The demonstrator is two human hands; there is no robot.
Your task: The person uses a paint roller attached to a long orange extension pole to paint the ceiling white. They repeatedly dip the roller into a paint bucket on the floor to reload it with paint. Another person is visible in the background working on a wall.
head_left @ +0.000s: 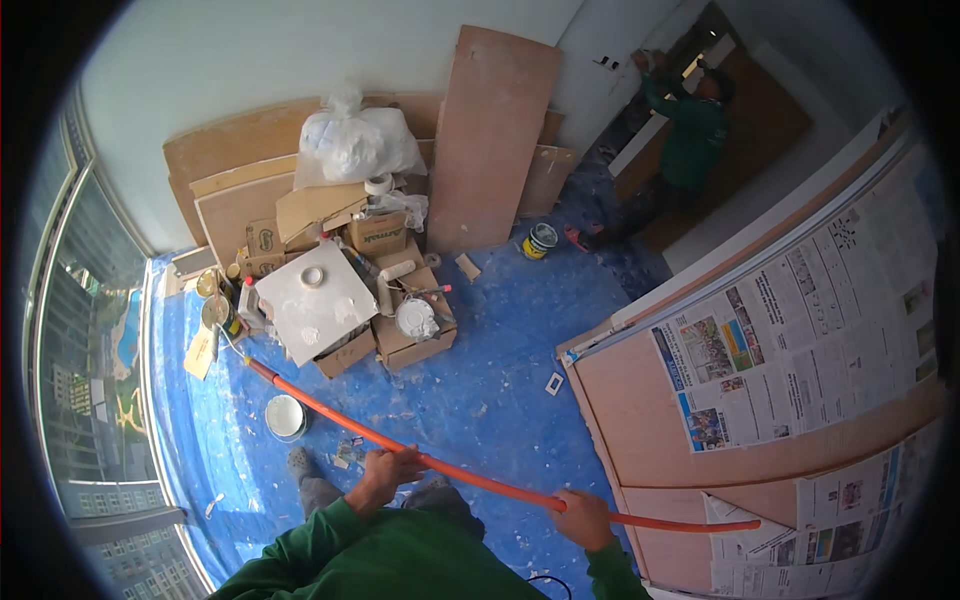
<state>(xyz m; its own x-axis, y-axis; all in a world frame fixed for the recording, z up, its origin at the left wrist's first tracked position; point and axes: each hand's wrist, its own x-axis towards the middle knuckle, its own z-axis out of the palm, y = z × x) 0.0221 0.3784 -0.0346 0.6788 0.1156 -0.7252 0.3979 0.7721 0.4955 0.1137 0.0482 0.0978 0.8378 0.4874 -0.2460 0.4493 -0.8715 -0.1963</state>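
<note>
A long orange extension pole (340,418) slants across in front of me, its far left end higher in the view. Around its middle my left hand (385,477) is closed. Farther right along the shaft, my right hand (583,519) is wrapped round it too. At the left end the pole has a yellow collar and a thin pale wire, like a roller frame; its head is hard to make out among the cans (216,312). A white bucket (286,417) stands on the floor below that end. The right end of the pole passes in front of newspaper-covered boards.
Blue sheeting (510,400) spattered with paint covers the floor. Cardboard boxes (378,235), a white board (316,303) and wooden panels (495,135) crowd the far wall. A paint can (540,241) stands near a co-worker (695,130) in green. Windows (95,370) line the left; papered boards (740,340) the right.
</note>
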